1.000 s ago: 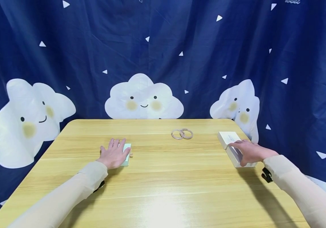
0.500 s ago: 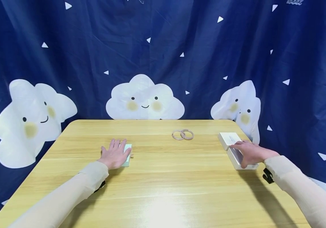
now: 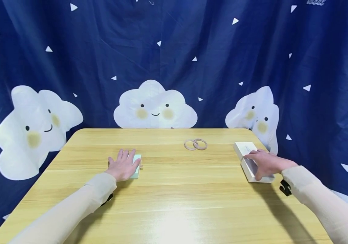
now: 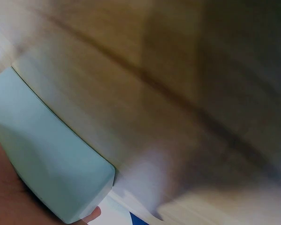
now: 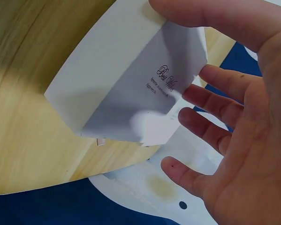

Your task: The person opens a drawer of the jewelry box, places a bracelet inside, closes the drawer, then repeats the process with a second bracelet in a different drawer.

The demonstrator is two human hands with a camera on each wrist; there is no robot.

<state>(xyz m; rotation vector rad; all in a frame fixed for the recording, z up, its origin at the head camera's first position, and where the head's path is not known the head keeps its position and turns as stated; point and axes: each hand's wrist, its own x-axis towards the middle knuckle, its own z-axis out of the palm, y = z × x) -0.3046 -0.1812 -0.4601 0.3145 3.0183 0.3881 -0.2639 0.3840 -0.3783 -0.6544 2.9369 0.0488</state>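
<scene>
- At the near right of the table (image 3: 174,193), the open white box (image 5: 107,65) has the right hand (image 3: 266,163) above it, thumb touching its rim, fingers spread apart, perhaps to steady it; I cannot tell how firmly.
- Across on the left, the left hand (image 3: 121,166) lies over the mint box (image 3: 136,166), fingers straight and spread, apparently to keep it still.
- Farther right, a white lettered piece (image 3: 243,148) sits in line with the open box, end to end, probably its matching half.
- Far and right of centre, two rings (image 3: 195,144) lie overlapping, well apart from both hands.
- Beyond hangs a blue curtain (image 3: 174,61), likely a backdrop.
</scene>
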